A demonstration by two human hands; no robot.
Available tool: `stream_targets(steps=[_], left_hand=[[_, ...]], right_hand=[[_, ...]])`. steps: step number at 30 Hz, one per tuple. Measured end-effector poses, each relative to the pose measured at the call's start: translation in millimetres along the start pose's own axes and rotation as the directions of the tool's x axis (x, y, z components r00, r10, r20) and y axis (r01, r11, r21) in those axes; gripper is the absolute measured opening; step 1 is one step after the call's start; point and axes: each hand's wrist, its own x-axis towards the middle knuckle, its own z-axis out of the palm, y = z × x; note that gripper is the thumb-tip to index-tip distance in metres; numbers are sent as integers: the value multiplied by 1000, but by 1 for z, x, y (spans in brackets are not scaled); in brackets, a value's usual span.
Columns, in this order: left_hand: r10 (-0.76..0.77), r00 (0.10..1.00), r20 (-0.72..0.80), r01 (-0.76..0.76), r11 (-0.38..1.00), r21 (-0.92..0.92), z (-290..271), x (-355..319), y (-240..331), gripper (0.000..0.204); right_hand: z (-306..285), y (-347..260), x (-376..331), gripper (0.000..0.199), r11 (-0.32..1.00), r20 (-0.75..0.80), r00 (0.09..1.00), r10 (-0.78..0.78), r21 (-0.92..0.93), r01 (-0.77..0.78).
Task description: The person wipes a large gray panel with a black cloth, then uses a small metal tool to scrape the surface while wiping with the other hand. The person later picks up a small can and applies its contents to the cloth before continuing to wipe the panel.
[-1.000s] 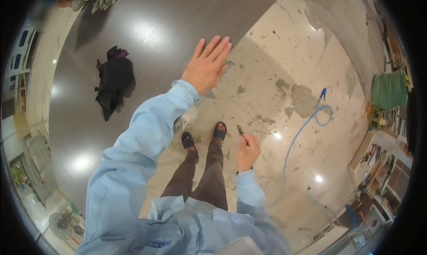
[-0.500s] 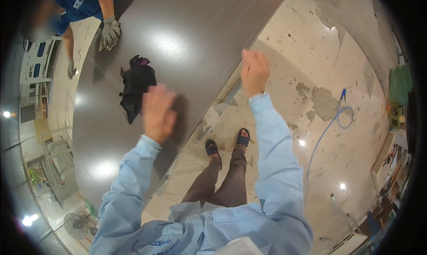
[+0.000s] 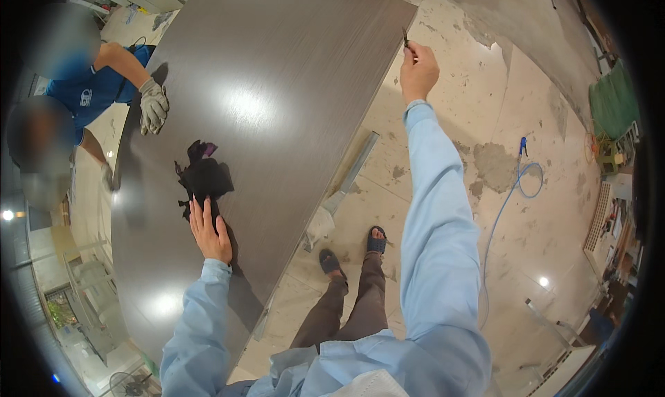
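Note:
On the dark grey-brown board (image 3: pixel 305 85) lies a crumpled black cloth (image 3: pixel 206 175) with a purple patch at its far end. My left hand (image 3: pixel 212 234) is open, its fingers stretched out over the near edge of the cloth. Stretched far forward past the board's right edge, my right hand (image 3: pixel 419 70) is closed on a small thin dark pointed tool (image 3: pixel 406 37). The tool's tip points away from me, close to the board's far right corner; its exact kind is too small to make out.
A co-worker in blue stands at the left, one gloved hand (image 3: pixel 154 106) resting on the board. On the stained floor at right lies a blue air hose (image 3: pixel 504 206) with a nozzle. A grey metal bar (image 3: pixel 360 163) shows beside the board's right edge.
My left hand has come down and left onto the cloth. My right hand has reached farther forward, and the dark tool now shows in it. The co-worker's gloved hand appears nearer.

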Motion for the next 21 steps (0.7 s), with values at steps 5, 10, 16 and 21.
stream_targets(steps=[5, 10, 16, 21], left_hand=[[-2, 1000, 5, 2, 1000, -2, 6, -3, -4, 54], [-12, 1000, 18, 12, 1000, 11, 5, -9, -4, 54], [-7, 1000, 17, 7, 1000, 10, 1, 0, -5, 55], [0, 1000, 8, 0, 1000, -30, 7, -18, -15, 53]], right_hand=[[-73, -72, -110, 10, 957, 169, 943, -288, 63, 282], [-80, -61, -79, 20, 932, 182, 916, -357, 7, 362], [17, 36, 88, 12, 992, -81, 992, -95, -89, 88], [6, 7, 57, 11, 976, 7, 979, -205, -75, 205]])
